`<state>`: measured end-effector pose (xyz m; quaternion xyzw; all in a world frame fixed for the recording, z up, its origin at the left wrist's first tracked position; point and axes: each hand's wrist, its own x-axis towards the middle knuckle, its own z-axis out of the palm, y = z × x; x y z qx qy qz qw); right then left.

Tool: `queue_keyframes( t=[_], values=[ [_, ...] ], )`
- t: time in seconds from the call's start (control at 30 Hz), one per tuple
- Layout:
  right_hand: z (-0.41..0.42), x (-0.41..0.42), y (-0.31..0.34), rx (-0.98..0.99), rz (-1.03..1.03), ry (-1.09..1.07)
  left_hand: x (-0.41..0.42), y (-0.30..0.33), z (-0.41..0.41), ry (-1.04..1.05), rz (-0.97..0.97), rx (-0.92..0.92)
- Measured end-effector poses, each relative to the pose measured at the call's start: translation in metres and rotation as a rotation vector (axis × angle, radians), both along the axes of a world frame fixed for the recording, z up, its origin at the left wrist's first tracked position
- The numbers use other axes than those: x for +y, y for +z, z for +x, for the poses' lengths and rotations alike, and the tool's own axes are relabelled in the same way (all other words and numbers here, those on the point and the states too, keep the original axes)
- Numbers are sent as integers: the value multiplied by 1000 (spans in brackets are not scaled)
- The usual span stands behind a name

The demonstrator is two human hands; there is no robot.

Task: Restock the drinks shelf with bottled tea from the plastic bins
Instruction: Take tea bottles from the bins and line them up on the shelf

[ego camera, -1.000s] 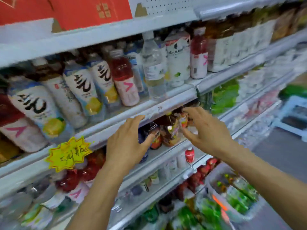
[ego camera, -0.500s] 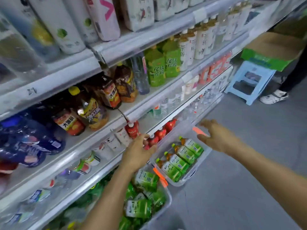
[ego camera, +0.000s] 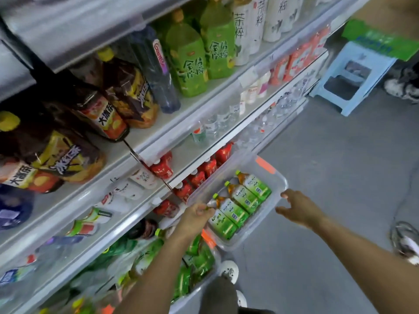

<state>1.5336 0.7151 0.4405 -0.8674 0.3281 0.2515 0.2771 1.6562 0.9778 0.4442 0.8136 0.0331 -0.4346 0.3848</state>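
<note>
A clear plastic bin [ego camera: 279,180] with orange latches sits low beside the shelf and holds several green-labelled tea bottles [ego camera: 243,197] lying side by side. My left hand [ego camera: 194,219] reaches into its near end and is closed around the neck of the nearest tea bottle [ego camera: 223,224], hiding its cap. My right hand [ego camera: 299,208] hovers just outside the bin's right rim with fingers spread, holding nothing. The drinks shelf [ego camera: 204,96] rises on the left, with large green tea bottles [ego camera: 192,62] on an upper tier.
A second bin [ego camera: 199,266] of green bottles lies below my left forearm. Dark tea bottles [ego camera: 127,94], red bottles [ego camera: 204,171] and small water bottles fill the shelves. A blue stool [ego camera: 353,75] with a cardboard box [ego camera: 383,39] stands far right, another person's shoe [ego camera: 401,87] beside it.
The view dropped from the upper shelves to the floor bins. Both hands came down from the shelf; my left hand closed on a bottle neck, my right moved to the bin's right rim.
</note>
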Motion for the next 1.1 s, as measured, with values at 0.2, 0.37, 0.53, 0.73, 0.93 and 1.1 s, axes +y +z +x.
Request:
queue_keyframes(
  t=[0.2, 0.37, 0.53, 0.73, 0.93, 1.1],
  values=[
    [22, -29, -37, 46, 20, 23, -34, -39, 19, 56, 61, 100],
    [47, -58, -86, 114, 61, 123, -71, -91, 19, 168, 95, 198],
    [80, -83, -162, 193, 53, 188, -113, -161, 13, 283, 109, 303],
    [115, -87, -252, 128, 44, 232, -163, -245, 22, 285, 100, 236],
    [129, -86, -317, 101, -25, 237, -194, -309, 51, 235, 226, -18],
    [126, -78, -346, 75, -186, 297, -207, -355, 76, 123, 338, -19]
  ],
)
